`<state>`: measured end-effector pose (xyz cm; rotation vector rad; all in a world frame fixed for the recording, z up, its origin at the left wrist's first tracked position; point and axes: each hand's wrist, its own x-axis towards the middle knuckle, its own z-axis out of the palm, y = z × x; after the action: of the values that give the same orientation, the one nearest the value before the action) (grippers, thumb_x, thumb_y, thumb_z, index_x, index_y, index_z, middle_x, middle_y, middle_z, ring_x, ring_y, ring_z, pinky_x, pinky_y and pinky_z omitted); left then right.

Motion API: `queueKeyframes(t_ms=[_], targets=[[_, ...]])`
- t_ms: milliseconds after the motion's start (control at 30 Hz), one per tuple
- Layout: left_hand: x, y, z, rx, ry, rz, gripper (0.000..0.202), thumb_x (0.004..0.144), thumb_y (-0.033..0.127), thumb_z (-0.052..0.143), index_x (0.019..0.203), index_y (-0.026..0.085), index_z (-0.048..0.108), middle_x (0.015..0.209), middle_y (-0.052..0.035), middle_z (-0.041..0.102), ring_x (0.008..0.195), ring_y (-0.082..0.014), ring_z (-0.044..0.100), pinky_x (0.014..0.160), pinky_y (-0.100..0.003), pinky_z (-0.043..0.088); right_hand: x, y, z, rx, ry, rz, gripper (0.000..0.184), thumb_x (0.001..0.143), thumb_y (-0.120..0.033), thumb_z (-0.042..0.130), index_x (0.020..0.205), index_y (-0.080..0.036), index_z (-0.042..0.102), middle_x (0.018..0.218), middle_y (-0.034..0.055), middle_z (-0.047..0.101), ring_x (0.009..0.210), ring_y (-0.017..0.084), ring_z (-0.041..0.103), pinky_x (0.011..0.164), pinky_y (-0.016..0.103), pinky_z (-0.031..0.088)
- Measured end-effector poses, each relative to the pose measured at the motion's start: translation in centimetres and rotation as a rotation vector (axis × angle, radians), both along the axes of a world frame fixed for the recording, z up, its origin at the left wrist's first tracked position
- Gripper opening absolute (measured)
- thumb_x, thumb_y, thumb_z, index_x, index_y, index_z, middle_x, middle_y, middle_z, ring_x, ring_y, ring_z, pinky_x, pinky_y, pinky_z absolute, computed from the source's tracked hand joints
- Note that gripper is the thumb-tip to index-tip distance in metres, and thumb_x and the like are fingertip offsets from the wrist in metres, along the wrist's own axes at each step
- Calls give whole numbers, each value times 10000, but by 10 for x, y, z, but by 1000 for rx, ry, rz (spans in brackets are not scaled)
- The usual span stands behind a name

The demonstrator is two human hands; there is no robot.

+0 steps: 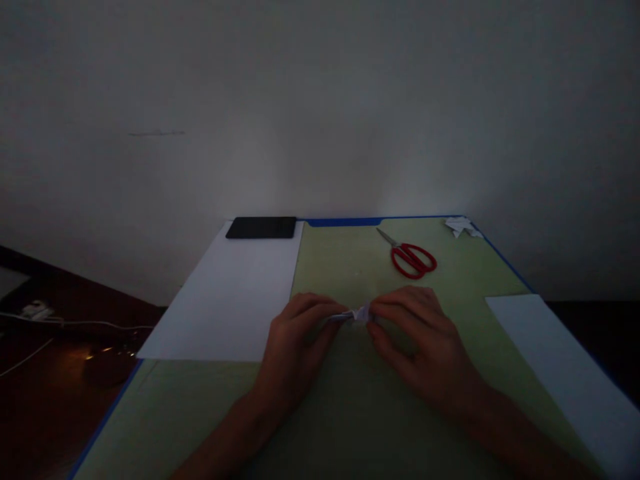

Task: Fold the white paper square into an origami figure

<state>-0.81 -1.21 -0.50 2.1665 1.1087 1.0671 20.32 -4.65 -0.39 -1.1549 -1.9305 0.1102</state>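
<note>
Both of my hands meet over the middle of the table, pinching one small piece of folded white paper (pixel 357 314). My left hand (pixel 300 333) grips its left end between thumb and fingers. At the other end, the thumb and fingertips of my right hand (pixel 420 330) are closed on it. Only the crumpled-looking middle of the paper shows between the fingertips; its ends are covered. Beyond my right hand lie scissors (pixel 413 259) with red handles, their blades pointing to the back left.
A white paper sheet (pixel 220 300) lies on the left of the pale green table (pixel 200 413), with a black phone-like slab (pixel 261 227) on its far end. Folded paper (pixel 461 227) sits at the back right corner. Another white sheet (pixel 565 367) lies along the right edge. A wall stands behind.
</note>
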Motion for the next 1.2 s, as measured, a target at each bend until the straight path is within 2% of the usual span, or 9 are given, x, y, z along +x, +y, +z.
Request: queueKeyframes(t_ms=[167,400,567,633,800,900,1000,1200], targets=[[-3,4,-4,63,28,41,167,930,133,687,1003,232,800,984,-59,772,930,-204,722,828,-353,608,5,-1,3,76,-144,46,151,987,-132,649,1104,-214,694,983,46,755,869,208,671,872,439,458],[-3,4,-5,80,54,57,161,940,142,675,1025,223,785,1012,-71,762,965,-226,709,869,-405,592,8,-2,3,139,-198,45,158,997,-136,662,1135,-213,666,972,36,746,887,201,649,895,436,419],[-3,5,-10,61,115,117,451,867,41,679,1277,227,694,1196,-85,730,1117,-254,673,993,-487,555,8,-1,1,119,-248,22,156,998,-116,649,1112,-209,701,966,38,757,881,217,641,902,449,406],[-3,5,-11,29,142,131,489,871,33,648,1320,229,660,1229,-90,718,1140,-255,667,1007,-492,549,8,-2,-2,106,-312,-12,165,997,-110,649,1102,-215,720,959,38,766,871,224,645,909,460,391],[-3,5,-13,2,185,117,351,900,59,603,1206,208,688,1140,-85,737,1107,-266,678,980,-486,556,0,-7,-10,42,-460,-36,146,980,-107,652,1031,-204,748,944,48,781,872,252,653,908,480,357],[-3,5,-16,5,200,129,299,927,69,588,1175,200,692,1106,-86,741,1083,-266,674,962,-476,561,-6,-10,-12,58,-436,-31,122,974,-146,664,1023,-213,753,937,31,782,863,242,647,912,467,355],[-3,8,-20,27,203,151,289,930,40,567,1149,177,695,1077,-95,743,1040,-263,665,938,-463,568,-10,-12,-11,100,-361,-62,161,993,-158,641,1097,-209,752,974,35,778,871,224,640,906,432,367],[-4,9,-22,81,196,136,243,919,26,582,1071,157,721,1046,-97,736,999,-259,652,903,-449,575,-15,-15,-13,68,-368,-129,212,1019,-196,607,1171,-163,752,929,54,739,838,226,617,841,414,366]])
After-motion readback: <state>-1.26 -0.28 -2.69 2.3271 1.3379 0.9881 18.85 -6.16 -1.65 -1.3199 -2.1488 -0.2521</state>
